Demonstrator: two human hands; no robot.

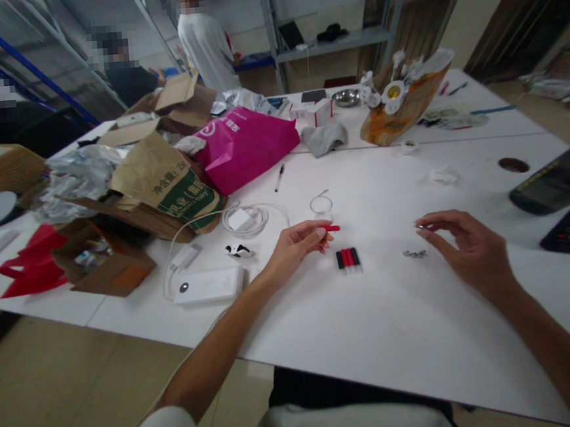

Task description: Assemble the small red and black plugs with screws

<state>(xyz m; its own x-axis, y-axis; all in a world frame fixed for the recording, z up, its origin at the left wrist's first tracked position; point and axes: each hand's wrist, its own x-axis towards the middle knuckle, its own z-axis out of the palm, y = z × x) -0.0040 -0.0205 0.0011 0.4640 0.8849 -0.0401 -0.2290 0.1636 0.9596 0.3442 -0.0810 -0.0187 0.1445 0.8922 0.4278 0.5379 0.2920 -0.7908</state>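
I see a white table [293, 318], a magenta bag [250, 144] with white print at upper centre, and red and black sticks [348, 258] near the middle.

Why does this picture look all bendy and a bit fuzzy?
Head view: the wide lens seems to tilt the shelf posts outward; the right hand and small metal pieces look soft; dim light in the back, faint shadows on the white table.
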